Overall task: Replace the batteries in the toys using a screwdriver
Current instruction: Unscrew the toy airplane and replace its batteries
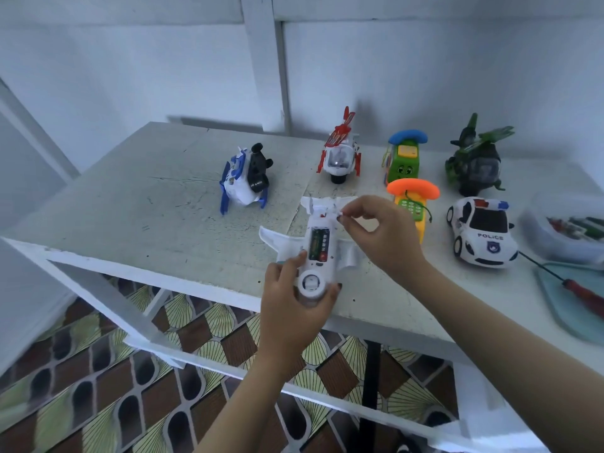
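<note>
Right at the front edge of the table (163,197), the white toy plane (318,256) is lying belly-up, and it's looking like we're mid-job on this one. The left hand (291,308) is gripping the nose end, fingers curled round it. The right hand (376,230) is hovering by the tail, thumb and finger pinching a small white piece (340,213). I can't tell if that's the compartment lid, a screw or something else, it's too tiny and blurry.

The battery bay is sitting open with batteries (319,243) showing inside. No way of knowing from here whether those are the old ones or fresh ones. So I'm guessing the unscrewing part is done for this plane, and what's remaining is either the swap or closing it up.

The screwdriver (585,297) is lying off to the right on a teal tray (555,308), nobody touching it. A clear tub (536,237) beside it is holding what could be spare batteries.

Everything else is waiting on the table: blue helicopter (243,179) tipped on its side, red helicopter (341,155), green phone (403,158), orange phone (413,204), green helicopter (475,161), police car (482,237). I can't see whether any of those are finished.
</note>
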The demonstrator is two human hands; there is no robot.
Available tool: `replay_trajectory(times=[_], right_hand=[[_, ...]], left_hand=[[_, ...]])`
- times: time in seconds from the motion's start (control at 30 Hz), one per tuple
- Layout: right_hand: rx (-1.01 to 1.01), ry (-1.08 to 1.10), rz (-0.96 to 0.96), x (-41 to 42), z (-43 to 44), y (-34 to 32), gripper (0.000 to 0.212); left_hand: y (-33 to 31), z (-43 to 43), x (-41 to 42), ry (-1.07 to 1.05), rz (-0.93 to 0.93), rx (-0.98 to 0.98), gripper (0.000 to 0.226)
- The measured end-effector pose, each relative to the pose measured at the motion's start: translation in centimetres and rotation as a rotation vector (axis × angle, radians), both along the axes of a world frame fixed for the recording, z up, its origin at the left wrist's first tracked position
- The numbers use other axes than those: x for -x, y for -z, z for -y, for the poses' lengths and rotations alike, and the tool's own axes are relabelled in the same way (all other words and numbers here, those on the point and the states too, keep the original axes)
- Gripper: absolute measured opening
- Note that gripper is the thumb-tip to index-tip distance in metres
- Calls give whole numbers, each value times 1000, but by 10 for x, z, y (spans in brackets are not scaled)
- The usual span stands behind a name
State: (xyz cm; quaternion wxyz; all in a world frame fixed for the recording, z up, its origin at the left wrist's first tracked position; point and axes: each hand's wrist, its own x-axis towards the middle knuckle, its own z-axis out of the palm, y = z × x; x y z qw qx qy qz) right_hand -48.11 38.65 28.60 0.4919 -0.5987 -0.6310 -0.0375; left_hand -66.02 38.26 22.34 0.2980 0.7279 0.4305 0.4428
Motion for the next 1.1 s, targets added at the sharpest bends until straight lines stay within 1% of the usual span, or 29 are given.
replay_trajectory(times=[0.07,0.13,0.23,0.27,0.33,0.4,0.47,0.5,0.57,0.67,0.77,0.83,0.97,1.1], right_hand=[[-25,-38,66,0,3,5,1],[-52,-63,133,1,4,11,4],[-71,-79,233,2,6,20,7],[-87,-76,270,2,6,21,8],[-129,-71,358,2,7,22,12],[-149,-94,434,1,7,24,12],[-145,-127,479,-2,7,25,9],[-142,-138,498,-3,7,26,8],[-144,-150,538,-5,7,27,7],[-157,-165,562,-6,9,25,9],[-175,-175,560,-6,12,25,13],[-177,-171,548,-5,13,25,15],[-186,-166,540,-3,13,26,16],[-192,-176,568,-4,13,26,14]], left_hand=[[0,2,-1,26,-26,-11,70],[0,1,1,-29,-91,-103,70],[-3,-8,4,-99,-86,-219,71],[-3,-13,6,-110,-79,-260,65],[-3,-25,9,-79,-67,-299,46],[-3,-35,13,38,-31,-249,33],[-2,-40,15,175,27,-144,27],[-1,-41,16,223,44,-107,28],[3,-41,14,269,58,-95,35],[8,-44,11,262,48,-139,46],[12,-49,8,241,1,-243,47],[14,-50,6,225,-6,-293,54],[16,-50,4,208,-14,-306,63],[18,-51,4,216,-12,-294,64]])
